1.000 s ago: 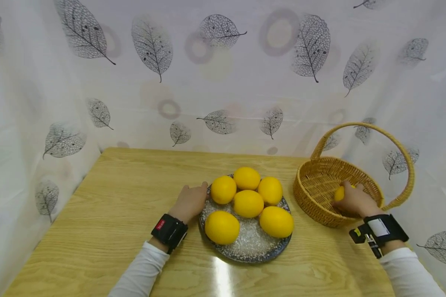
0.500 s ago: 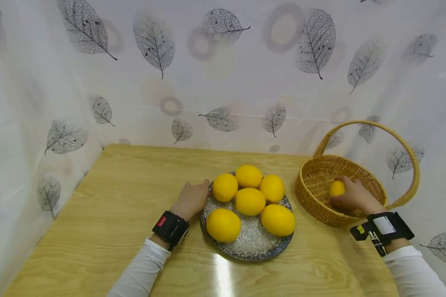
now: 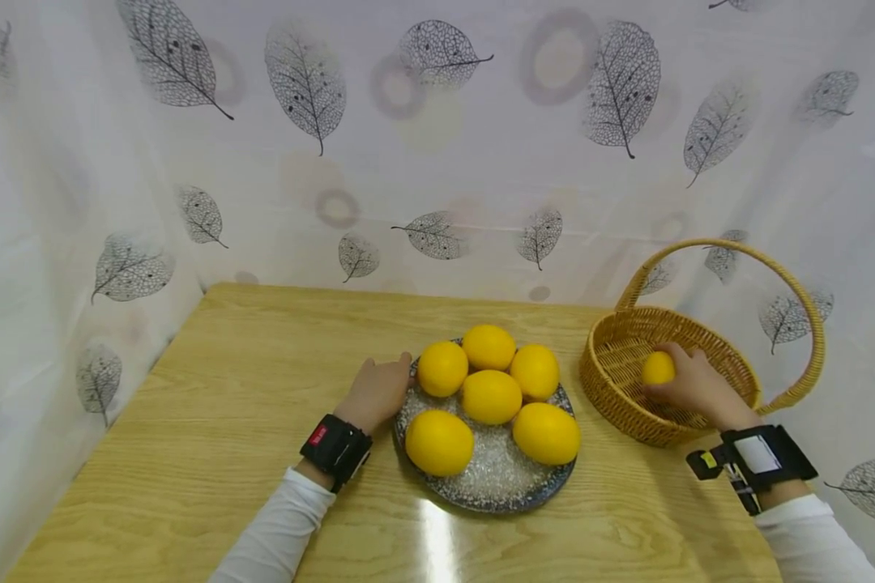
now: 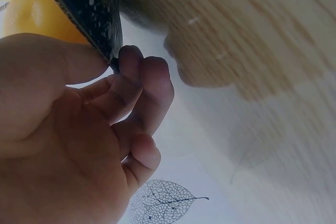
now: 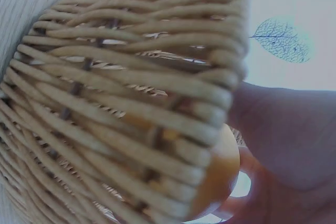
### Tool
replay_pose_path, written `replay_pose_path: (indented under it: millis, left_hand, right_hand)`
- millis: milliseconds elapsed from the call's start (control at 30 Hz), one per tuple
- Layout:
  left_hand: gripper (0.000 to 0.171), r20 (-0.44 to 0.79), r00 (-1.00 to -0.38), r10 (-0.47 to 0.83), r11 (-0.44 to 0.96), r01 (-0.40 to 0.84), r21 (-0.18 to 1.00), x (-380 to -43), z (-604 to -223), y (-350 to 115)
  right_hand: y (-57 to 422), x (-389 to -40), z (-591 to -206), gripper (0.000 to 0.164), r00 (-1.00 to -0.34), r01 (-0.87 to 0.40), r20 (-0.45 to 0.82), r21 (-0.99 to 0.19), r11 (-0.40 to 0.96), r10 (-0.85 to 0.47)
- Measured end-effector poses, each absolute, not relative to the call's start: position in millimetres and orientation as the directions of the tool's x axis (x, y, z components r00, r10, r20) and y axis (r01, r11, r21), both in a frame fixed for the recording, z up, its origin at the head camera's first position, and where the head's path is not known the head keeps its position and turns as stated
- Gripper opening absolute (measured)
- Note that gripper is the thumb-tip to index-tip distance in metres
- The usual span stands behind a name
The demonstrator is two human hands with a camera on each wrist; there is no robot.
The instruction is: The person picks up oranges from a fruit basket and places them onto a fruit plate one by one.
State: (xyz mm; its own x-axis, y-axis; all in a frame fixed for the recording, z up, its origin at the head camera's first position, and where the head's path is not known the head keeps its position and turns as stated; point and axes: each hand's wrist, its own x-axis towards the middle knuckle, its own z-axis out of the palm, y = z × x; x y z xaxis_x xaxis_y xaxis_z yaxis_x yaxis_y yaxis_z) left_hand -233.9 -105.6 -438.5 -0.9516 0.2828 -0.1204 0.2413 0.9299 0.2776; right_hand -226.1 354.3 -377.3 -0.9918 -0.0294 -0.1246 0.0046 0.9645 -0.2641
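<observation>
A dark speckled plate [image 3: 497,484] carries several yellow lemons [image 3: 491,397]. At its left rim is my left hand [image 3: 379,392]; in the left wrist view the thumb lies over the rim and the curled fingers [image 4: 152,93] come up under it, pinching the edge. My right hand [image 3: 698,387] reaches into the wicker basket [image 3: 612,417] on the right and grips one lemon [image 3: 659,368] low inside it. In the right wrist view, the woven wall hides much of that lemon [image 5: 223,171], and the hand shows at the right.
The basket's tall arched handle [image 3: 802,308] rises behind and right of my right hand. Both plate and basket stand on a light wooden table [image 3: 277,348]. A leaf-printed curtain [image 3: 467,162] hangs along the table's back and sides.
My right hand has shifted the lemon a little to the left within the basket, and more of the lemon shows. The left hand keeps its hold on the plate's rim.
</observation>
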Motion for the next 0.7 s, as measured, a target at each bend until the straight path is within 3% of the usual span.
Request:
replay_pose_path:
  millis: [700]
  left_hand:
    - [0.046, -0.116, -0.952, 0.284, 0.928, 0.243, 0.284, -234.7, -441.8, -105.7]
  right_hand:
    - [321.8, -200.0, -353.9, 0.083, -0.999, -0.048, 0.014, -0.252, 0.967, -0.046]
